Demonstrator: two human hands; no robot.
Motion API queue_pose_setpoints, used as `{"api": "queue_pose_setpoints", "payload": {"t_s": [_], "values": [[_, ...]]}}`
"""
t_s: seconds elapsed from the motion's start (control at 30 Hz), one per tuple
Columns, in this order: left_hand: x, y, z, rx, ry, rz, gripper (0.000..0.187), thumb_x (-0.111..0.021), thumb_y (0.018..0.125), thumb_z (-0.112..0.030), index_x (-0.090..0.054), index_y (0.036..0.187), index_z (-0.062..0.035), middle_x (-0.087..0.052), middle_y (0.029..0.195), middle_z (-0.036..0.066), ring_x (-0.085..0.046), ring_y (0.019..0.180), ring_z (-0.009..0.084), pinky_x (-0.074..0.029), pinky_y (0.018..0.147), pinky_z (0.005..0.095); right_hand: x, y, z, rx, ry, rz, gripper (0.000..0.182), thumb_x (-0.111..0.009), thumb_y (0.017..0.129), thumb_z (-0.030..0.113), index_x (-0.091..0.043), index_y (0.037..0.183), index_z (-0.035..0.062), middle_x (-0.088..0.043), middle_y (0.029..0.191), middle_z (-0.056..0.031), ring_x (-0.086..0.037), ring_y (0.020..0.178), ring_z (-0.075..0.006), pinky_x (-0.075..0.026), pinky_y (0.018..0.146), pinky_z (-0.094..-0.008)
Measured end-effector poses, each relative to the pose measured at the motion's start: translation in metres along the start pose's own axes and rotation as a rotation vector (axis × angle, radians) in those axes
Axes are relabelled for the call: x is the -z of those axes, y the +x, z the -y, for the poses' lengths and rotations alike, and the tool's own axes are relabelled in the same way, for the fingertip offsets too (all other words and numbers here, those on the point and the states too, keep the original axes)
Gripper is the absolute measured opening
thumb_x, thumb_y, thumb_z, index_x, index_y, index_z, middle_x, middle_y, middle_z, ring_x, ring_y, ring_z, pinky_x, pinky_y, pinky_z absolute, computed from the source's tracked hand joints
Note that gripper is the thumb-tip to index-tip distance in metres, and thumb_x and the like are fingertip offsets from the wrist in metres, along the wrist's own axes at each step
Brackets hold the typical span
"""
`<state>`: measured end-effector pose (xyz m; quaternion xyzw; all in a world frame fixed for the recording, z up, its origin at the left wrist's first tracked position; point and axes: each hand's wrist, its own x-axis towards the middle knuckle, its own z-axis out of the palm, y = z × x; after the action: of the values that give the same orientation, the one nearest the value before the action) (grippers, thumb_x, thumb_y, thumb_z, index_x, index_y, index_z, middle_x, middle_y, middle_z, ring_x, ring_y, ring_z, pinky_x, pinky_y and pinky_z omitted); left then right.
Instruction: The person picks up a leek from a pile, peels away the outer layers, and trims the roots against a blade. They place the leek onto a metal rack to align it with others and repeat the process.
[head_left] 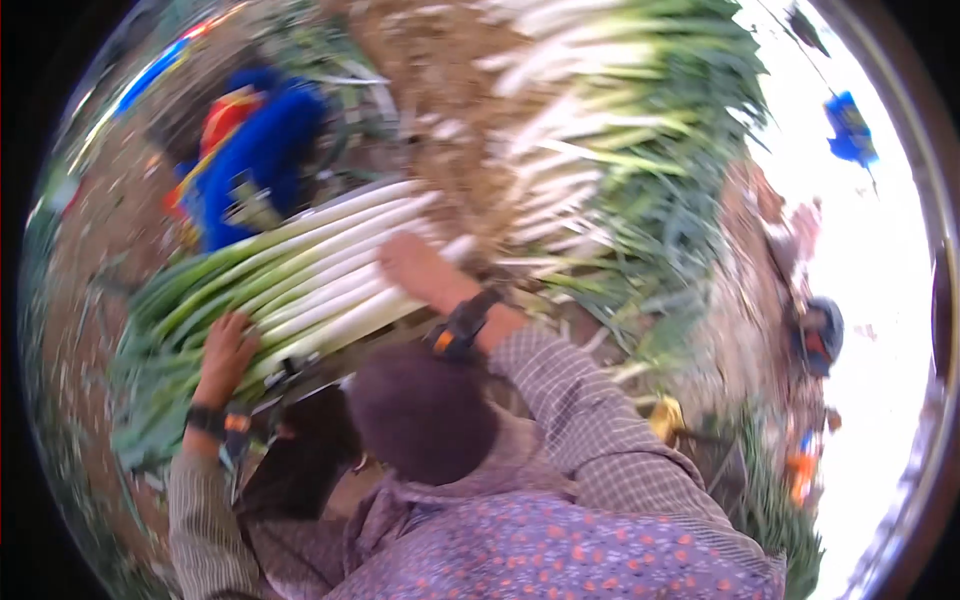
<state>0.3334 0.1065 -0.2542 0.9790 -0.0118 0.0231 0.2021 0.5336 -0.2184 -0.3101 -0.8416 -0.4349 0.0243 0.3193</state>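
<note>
White and pale green, the leeks [320, 265] lie side by side before me, leaves left, white ends right. My left hand [230, 345] is on the leafy part, my right hand [408, 262] at the white ends; whether either clamps, I can't tell. These shafts look firm, light singly, weighty together, probably slick; the leaves look floppy, easily torn. Best hold, I'd judge: around the white shafts, greens supported.

Leeks [325, 268] lie parallel (white-stemmed, green-leaved).
</note>
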Motion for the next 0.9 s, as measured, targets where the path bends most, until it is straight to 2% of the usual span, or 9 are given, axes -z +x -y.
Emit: {"api": "queue_pose_setpoints", "payload": {"t_s": [0.07,0.2,0.33,0.37,0.6,0.7,0.73,0.8,0.9], "values": [[0.002,0.001,-0.013,0.109,0.004,0.058,0.026,-0.058,0.081,-0.018,-0.056,0.102,-0.0039,-0.054,0.102,0.016,-0.049,0.102,0.0371,-0.04,0.088,0.0444,0.058,-0.041,0.054,0.054,0.379,-0.259,0.015,-0.059,0.082,0.016,-0.062,0.086,0.0026,-0.06,0.077,-0.0148,-0.058,0.079,-0.0352,-0.048,0.075,-0.0425],[0.005,0.008,-0.04,0.112,0.084,0.069,0.029,-0.06,0.075,-0.015,-0.054,0.102,-0.0055,-0.053,0.103,0.015,-0.049,0.104,0.0355,-0.039,0.089,0.0433,0.108,-0.163,0.044,-0.411,0.705,0.027,0.017,-0.059,0.088,0.017,-0.065,0.095,0.0027,-0.065,0.082,-0.0076,-0.062,0.074,-0.0184,-0.05,0.069,-0.0313],[0.001,0.014,-0.041,0.224,0.065,0.073,0.031,-0.06,0.072,-0.009,-0.053,0.102,-0.005,-0.052,0.103,0.014,-0.049,0.103,0.0346,-0.039,0.09,0.0429,0.043,-0.3,-0.071,-1.142,0.588,-0.144,0.018,-0.059,0.09,0.02,-0.066,0.098,0.0047,-0.067,0.081,-0.0049,-0.061,0.071,-0.0125,-0.051,0.065,-0.0286],[0.001,0.013,-0.039,0.238,0.072,0.08,0.032,-0.06,0.071,-0.008,-0.053,0.102,-0.0049,-0.052,0.103,0.014,-0.049,0.103,0.0344,-0.038,0.091,0.0428,0.021,-0.332,-0.112,-1.2,0.673,-0.218,0.019,-0.059,0.09,0.02,-0.065,0.101,0.0052,-0.066,0.079,-0.004,-0.062,0.071,-0.0133,-0.051,0.063,-0.0294],[0.003,0.019,-0.046,0.314,0.073,0.09,0.033,-0.059,0.067,-0.004,-0.052,0.099,-0.0039,-0.051,0.102,0.014,-0.048,0.102,0.0338,-0.037,0.094,0.0404,0.005,-0.245,-0.209,-1.44,0.989,-0.824,0.02,-0.057,0.09,0.017,-0.064,0.105,0.0057,-0.065,0.084,-0.0087,-0.063,0.067,-0.0184,-0.051,0.053,-0.0305],[0.003,0.017,-0.046,0.34,0.059,0.085,0.034,-0.059,0.065,-0.002,-0.053,0.099,-0.0032,-0.051,0.104,0.014,-0.048,0.104,0.0334,-0.037,0.096,0.0392,-0.011,-0.196,-0.244,-1.501,0.853,-0.872,0.024,-0.057,0.09,0.018,-0.063,0.11,0.0066,-0.064,0.092,-0.0107,-0.064,0.071,-0.0194,-0.052,0.055,-0.0311],[0.003,0.019,-0.046,0.342,0.047,0.084,0.035,-0.059,0.065,-0.002,-0.053,0.099,-0.0029,-0.051,0.105,0.014,-0.049,0.105,0.0333,-0.037,0.097,0.0388,-0.022,-0.184,-0.254,-1.474,0.855,-0.926,0.031,-0.057,0.088,0.018,-0.062,0.116,0.0068,-0.066,0.097,-0.0112,-0.066,0.079,-0.0258,-0.054,0.064,-0.0365],[0.002,0.018,-0.045,0.371,0.037,0.069,0.036,-0.059,0.064,-0.002,-0.054,0.099,-0.0027,-0.052,0.106,0.014,-0.049,0.106,0.0328,-0.037,0.097,0.0378,-0.069,-0.195,-0.309,-0.903,-0.398,-0.384,0.031,-0.058,0.086,0.02,-0.064,0.114,0.0075,-0.067,0.1,-0.0133,-0.066,0.09,-0.0319,-0.052,0.077,-0.0408],[0.001,0.019,-0.047,0.392,0.018,0.064,0.036,-0.059,0.063,-0.002,-0.054,0.099,-0.0027,-0.052,0.107,0.014,-0.049,0.106,0.0323,-0.038,0.097,0.037,-0.057,-0.16,-0.29,-1.368,0.202,-0.368,0.033,-0.063,0.083,0.031,-0.067,0.104,0.0055,-0.066,0.103,-0.0228,-0.063,0.092,-0.0419,-0.048,0.086,-0.046]]}}
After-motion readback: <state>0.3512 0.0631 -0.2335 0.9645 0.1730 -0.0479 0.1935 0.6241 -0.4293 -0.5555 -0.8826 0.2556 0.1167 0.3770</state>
